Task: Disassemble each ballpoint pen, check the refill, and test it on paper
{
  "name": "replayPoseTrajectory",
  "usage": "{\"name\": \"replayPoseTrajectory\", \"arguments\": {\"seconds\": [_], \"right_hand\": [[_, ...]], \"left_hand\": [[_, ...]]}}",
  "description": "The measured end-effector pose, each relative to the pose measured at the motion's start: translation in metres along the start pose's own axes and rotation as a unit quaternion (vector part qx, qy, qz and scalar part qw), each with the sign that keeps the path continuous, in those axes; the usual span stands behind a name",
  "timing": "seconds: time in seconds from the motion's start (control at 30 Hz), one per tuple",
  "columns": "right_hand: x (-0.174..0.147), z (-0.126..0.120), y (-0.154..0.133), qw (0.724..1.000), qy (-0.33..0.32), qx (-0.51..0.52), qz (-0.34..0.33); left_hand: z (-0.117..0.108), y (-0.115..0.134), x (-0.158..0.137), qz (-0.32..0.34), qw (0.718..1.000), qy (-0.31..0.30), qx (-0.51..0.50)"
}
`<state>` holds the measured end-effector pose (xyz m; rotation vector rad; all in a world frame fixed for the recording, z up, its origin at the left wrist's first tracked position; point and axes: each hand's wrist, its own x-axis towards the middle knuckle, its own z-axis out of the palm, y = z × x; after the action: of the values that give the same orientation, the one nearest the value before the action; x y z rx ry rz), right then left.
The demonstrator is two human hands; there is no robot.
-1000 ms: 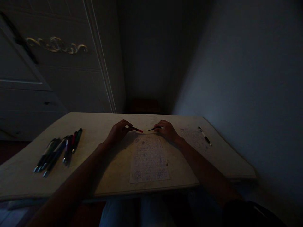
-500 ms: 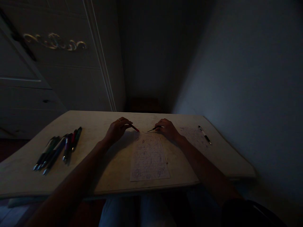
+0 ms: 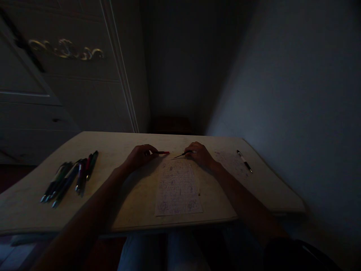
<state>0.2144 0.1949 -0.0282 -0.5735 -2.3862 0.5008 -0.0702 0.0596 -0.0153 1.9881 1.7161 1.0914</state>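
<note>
My left hand (image 3: 143,155), fingers closed in a pinch, holds a slim red pen part (image 3: 163,153) whose end points right. Across from it, my right hand (image 3: 199,153) pinches a dark pen piece (image 3: 186,153) with a long thin tip, like a refill, pointing left. A small gap separates the two pieces. Just below them lies a sheet of paper (image 3: 178,192), covered in handwriting and scribbles. The dim light hides finer detail of both held pieces.
Several pens (image 3: 63,180) lie grouped at the left of the pale table (image 3: 135,214). A black-and-white pen (image 3: 244,161) lies at the right beside scribbles (image 3: 229,162). A thin stick-like piece (image 3: 199,188) rests along the paper's right edge. A wall (image 3: 296,113) borders the right side.
My left hand has lowered slightly, and the red pen part has swung from a downward slant to nearly level, its end now farther right. My right hand has hardly moved.
</note>
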Motion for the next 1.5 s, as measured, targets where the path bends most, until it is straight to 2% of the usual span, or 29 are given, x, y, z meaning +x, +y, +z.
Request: {"name": "replayPoseTrajectory", "arguments": {"seconds": [0.1,0.23,0.4,0.6,0.8,1.27,1.5], "right_hand": [[-0.001,0.001,0.001,1.000,0.004,0.008,-0.005],[-0.001,0.004,-0.001,1.000,0.002,0.021,-0.004],[-0.001,0.006,-0.007,0.999,-0.007,0.040,0.000],[-0.001,0.009,-0.016,0.997,-0.008,0.072,0.009],[-0.002,0.013,-0.023,0.995,-0.008,0.096,0.016],[-0.003,0.008,-0.015,0.997,-0.012,0.072,0.017],[-0.003,0.009,-0.018,0.998,-0.029,0.045,-0.020]], "left_hand": [[-0.002,0.000,-0.001,0.002,0.999,-0.047,0.002],[-0.003,-0.004,-0.001,0.001,0.998,-0.063,0.008],[-0.001,-0.008,0.000,0.028,0.998,-0.050,0.039],[0.011,0.000,0.001,0.117,0.990,-0.042,0.060],[0.021,0.004,-0.002,0.145,0.986,-0.039,0.077],[0.018,-0.008,0.000,0.147,0.988,-0.007,0.052],[0.019,-0.004,0.000,0.122,0.991,-0.013,0.055]]}}
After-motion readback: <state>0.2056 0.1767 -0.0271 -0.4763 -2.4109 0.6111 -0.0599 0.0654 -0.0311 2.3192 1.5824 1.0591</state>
